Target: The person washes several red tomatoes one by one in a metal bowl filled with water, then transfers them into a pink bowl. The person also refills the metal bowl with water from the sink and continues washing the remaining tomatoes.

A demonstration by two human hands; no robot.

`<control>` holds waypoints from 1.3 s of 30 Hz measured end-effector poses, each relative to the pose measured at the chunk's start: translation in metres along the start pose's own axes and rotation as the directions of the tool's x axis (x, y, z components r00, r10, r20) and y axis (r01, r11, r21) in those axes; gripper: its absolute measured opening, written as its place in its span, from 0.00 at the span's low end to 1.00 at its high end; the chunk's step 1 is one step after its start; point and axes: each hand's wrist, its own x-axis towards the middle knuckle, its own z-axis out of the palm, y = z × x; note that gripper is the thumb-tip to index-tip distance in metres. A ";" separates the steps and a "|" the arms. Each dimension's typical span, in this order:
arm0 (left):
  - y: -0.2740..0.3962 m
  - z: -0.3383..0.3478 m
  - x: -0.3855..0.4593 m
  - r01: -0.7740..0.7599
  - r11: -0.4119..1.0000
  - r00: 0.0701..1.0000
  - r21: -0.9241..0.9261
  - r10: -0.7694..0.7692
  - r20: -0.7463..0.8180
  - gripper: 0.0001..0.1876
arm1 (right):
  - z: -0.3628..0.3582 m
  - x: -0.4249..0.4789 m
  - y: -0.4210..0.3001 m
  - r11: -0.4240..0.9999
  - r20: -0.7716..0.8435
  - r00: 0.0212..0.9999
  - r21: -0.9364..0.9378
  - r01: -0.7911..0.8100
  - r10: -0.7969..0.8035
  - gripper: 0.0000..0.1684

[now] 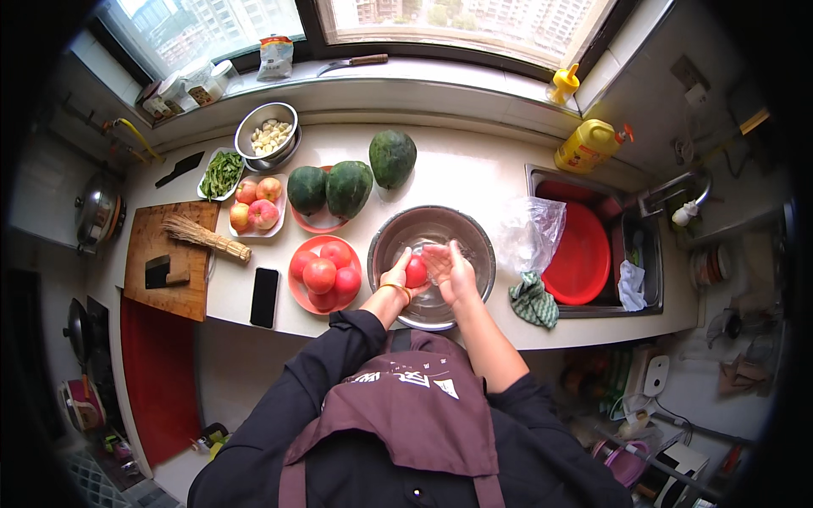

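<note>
Over a metal basin (pixel 484 287) of water, my left hand (pixel 397 277) grips a red tomato (pixel 416 272). A yellowish bangle circles that wrist. Just to the tomato's right, my right hand (pixel 455 276) is spread with its palm turned towards the tomato and holds nothing; whether its fingertips touch the skin is unclear. Left of the basin, several more tomatoes (pixel 319 276) are piled on a pink-orange plate (pixel 357 261). Behind the basin are a dark green round melon (pixel 393 159) and two more (pixel 349 189) resting on another plate (pixel 315 221).
On the left lie a cutting board (pixel 184 235) with a cleaver (pixel 166 273), a straw brush (pixel 206 237), a phone (pixel 264 297) and a black knife (pixel 180 169). Apples (pixel 262 214), greens (pixel 221 174) and garlic (pixel 272 137) stand behind. Rightward are a plastic bag (pixel 530 232), a cloth (pixel 533 300) and a sink with a red basin (pixel 578 254).
</note>
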 end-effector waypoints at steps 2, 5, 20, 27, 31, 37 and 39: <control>0.001 -0.007 0.006 0.022 0.999 0.989 -0.046 -0.015 0.149 0.25 | 0.023 -0.026 0.007 0.863 0.172 0.970 -0.450 0.231 -0.169 0.23; -0.008 -0.011 0.023 0.039 0.994 0.959 -0.106 -0.008 0.284 0.21 | 0.030 -0.043 0.027 0.127 0.496 0.780 -0.808 0.576 -0.381 0.21; 0.011 0.009 -0.040 -0.012 0.936 0.926 0.352 -0.122 0.357 0.34 | 0.031 -0.016 -0.020 0.471 0.332 0.914 -0.783 0.406 -0.235 0.13; 0.019 0.014 -0.051 -0.088 0.861 0.933 0.501 -0.105 0.343 0.30 | 0.013 -0.010 -0.023 0.863 0.184 0.980 -0.479 0.159 -0.079 0.15; 0.014 0.012 -0.048 0.165 0.983 0.869 0.080 -0.183 0.460 0.30 | 0.020 -0.030 -0.022 0.863 0.295 0.943 -0.425 0.273 -0.153 0.21; 0.011 0.009 -0.044 0.188 0.978 0.791 0.093 -0.206 0.576 0.33 | 0.018 -0.023 -0.010 0.634 0.259 0.901 -0.644 0.429 -0.347 0.25; 0.019 -0.003 -0.038 0.314 0.932 0.652 0.182 -0.351 0.672 0.33 | 0.017 -0.016 -0.010 0.735 0.240 0.927 -0.566 0.374 -0.287 0.20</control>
